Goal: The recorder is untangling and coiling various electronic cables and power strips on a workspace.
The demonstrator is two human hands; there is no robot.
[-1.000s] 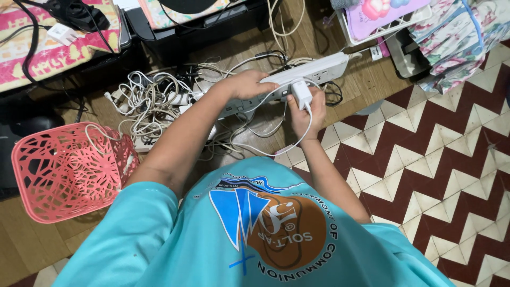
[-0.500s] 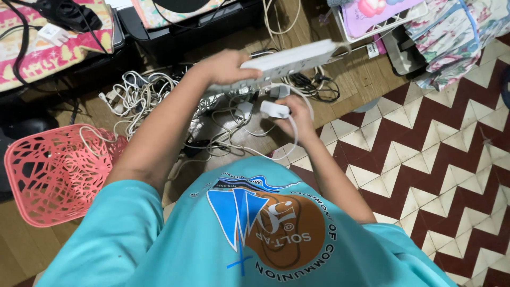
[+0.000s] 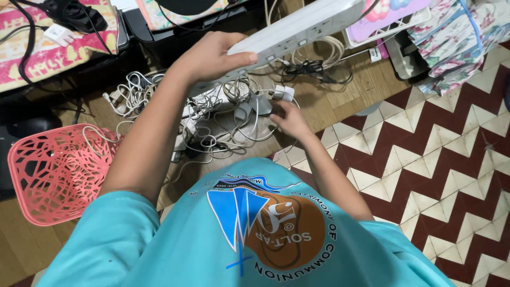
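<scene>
There is one view only, from a camera worn on the person's head, so no second view shares any part of the scene. It looks steeply down along the body: the turquoise shirt (image 3: 255, 234) fills the lower part of the picture, very close to the lens, and both forearms run up and away from it. The left hand (image 3: 212, 56) sits high in the picture, raised nearer the camera; the right hand (image 3: 289, 119) lies lower, nearer the floor. Beyond the hands the view reaches wooden floor (image 3: 319, 106); right of them, zigzag tiles (image 3: 451, 149); left of them, a pink basket (image 3: 53, 170).
</scene>
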